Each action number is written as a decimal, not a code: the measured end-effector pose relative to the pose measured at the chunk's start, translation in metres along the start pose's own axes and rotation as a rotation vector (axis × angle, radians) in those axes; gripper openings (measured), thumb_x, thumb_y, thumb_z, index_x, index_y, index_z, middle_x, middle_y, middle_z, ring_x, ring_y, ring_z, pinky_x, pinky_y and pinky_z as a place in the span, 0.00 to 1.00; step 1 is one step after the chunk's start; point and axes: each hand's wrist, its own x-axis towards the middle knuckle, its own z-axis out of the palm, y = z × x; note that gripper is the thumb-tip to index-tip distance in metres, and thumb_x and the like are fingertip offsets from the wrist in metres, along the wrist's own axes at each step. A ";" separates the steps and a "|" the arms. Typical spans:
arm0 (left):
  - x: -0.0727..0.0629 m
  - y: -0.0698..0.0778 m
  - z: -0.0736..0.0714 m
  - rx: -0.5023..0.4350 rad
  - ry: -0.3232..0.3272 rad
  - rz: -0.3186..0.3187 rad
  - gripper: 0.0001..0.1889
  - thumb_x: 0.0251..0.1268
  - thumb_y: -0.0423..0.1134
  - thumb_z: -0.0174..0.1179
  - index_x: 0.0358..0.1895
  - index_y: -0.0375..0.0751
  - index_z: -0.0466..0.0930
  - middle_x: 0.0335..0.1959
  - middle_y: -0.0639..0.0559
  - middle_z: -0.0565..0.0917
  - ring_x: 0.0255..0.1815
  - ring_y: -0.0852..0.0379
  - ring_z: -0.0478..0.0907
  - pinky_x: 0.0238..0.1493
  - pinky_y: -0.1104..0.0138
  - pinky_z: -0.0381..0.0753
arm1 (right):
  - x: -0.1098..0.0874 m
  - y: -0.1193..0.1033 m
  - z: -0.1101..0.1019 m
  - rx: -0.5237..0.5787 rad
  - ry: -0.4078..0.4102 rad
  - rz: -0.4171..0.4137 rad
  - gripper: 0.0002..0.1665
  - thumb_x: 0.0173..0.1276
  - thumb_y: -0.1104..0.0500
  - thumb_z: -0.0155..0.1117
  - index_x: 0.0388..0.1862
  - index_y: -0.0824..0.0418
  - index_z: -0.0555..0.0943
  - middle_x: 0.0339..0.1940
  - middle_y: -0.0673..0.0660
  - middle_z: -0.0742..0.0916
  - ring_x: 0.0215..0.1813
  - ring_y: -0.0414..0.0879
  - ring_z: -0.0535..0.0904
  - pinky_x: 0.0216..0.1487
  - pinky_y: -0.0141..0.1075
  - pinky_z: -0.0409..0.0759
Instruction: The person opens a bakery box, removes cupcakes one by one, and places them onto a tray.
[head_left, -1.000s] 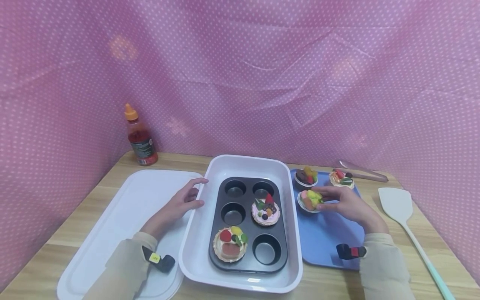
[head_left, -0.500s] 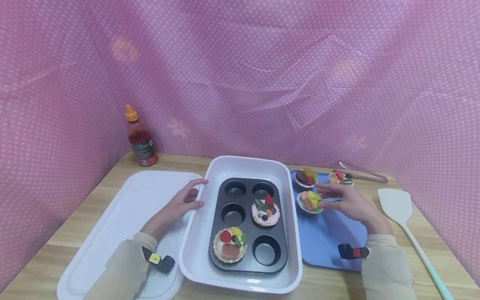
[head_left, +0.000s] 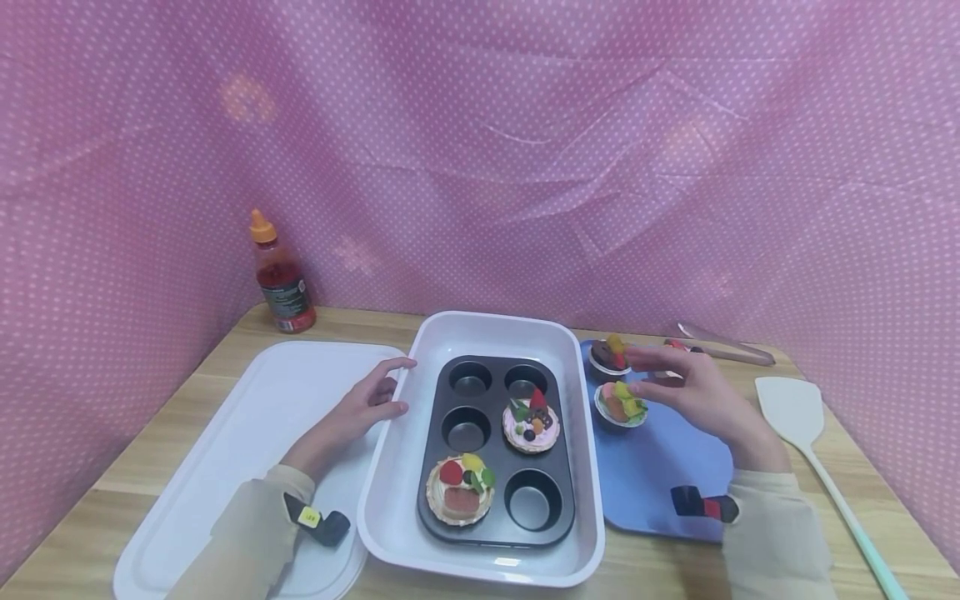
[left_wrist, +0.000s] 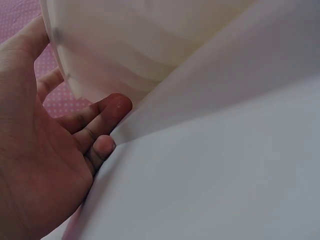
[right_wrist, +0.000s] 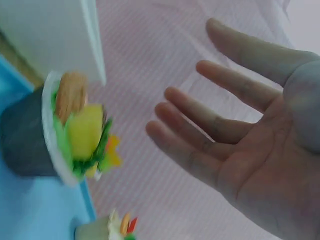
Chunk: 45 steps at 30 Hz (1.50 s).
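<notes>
My left hand rests its fingertips at the left rim of a white rectangular tub; in the left wrist view, several fingers lie against the outside of the tub wall. In the tub lies a dark muffin tin with a pink-topped cupcake and a cream-and-fruit cupcake in two cups. Over the blue tray hovers my right hand, its fingers apart and nothing between them. Just beyond its fingertips sit a yellow-fruit cupcake and a chocolate-topped cupcake.
Behind the right hand, another cupcake is mostly hidden. Tongs lie at the back right, and a white spatula along the right side. A white lid covers the left area; a sauce bottle stands at the back left.
My right hand has let go of the yellow-fruit cupcake and risen a little, now over the chocolate-topped one and hiding the rear cupcake. The left hand has not moved.
</notes>
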 end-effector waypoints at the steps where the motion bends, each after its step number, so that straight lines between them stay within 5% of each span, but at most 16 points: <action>1: 0.000 0.000 0.000 0.000 -0.001 0.000 0.31 0.72 0.39 0.58 0.76 0.51 0.58 0.57 0.33 0.81 0.59 0.39 0.81 0.65 0.38 0.74 | 0.000 -0.005 0.001 0.017 0.007 -0.013 0.28 0.66 0.61 0.71 0.65 0.66 0.79 0.60 0.66 0.85 0.59 0.49 0.84 0.54 0.30 0.84; 7: 0.000 -0.001 0.000 0.003 0.001 -0.007 0.32 0.72 0.40 0.59 0.76 0.53 0.58 0.59 0.33 0.80 0.61 0.38 0.79 0.66 0.38 0.73 | 0.002 -0.032 0.011 0.087 0.033 -0.090 0.26 0.65 0.62 0.72 0.62 0.65 0.80 0.59 0.63 0.86 0.52 0.25 0.81 0.53 0.24 0.82; 12: 0.000 -0.001 0.000 0.000 -0.001 -0.009 0.32 0.73 0.40 0.59 0.76 0.52 0.58 0.60 0.32 0.80 0.62 0.37 0.79 0.66 0.39 0.74 | 0.006 -0.043 0.024 0.129 0.018 -0.147 0.25 0.65 0.64 0.71 0.61 0.67 0.80 0.59 0.63 0.86 0.55 0.36 0.84 0.57 0.34 0.84; 21: 0.000 -0.002 -0.001 -0.008 -0.005 -0.016 0.32 0.73 0.40 0.59 0.76 0.52 0.58 0.61 0.32 0.79 0.64 0.37 0.78 0.65 0.38 0.74 | 0.016 -0.046 0.053 0.155 -0.093 -0.077 0.32 0.64 0.60 0.73 0.66 0.66 0.77 0.63 0.66 0.83 0.58 0.60 0.84 0.56 0.43 0.85; 36: 0.000 0.001 -0.001 -0.001 -0.002 -0.046 0.32 0.73 0.42 0.59 0.77 0.55 0.57 0.60 0.35 0.79 0.65 0.38 0.77 0.69 0.35 0.67 | 0.024 -0.040 0.083 0.170 -0.177 -0.017 0.35 0.63 0.56 0.75 0.68 0.63 0.76 0.65 0.64 0.82 0.66 0.64 0.77 0.61 0.53 0.82; 45: -0.001 0.001 0.000 -0.007 0.007 -0.084 0.31 0.73 0.43 0.58 0.76 0.59 0.58 0.63 0.36 0.78 0.67 0.38 0.75 0.70 0.33 0.64 | 0.025 -0.040 0.094 0.034 -0.178 0.002 0.38 0.60 0.51 0.78 0.68 0.59 0.77 0.61 0.60 0.85 0.63 0.58 0.82 0.60 0.55 0.82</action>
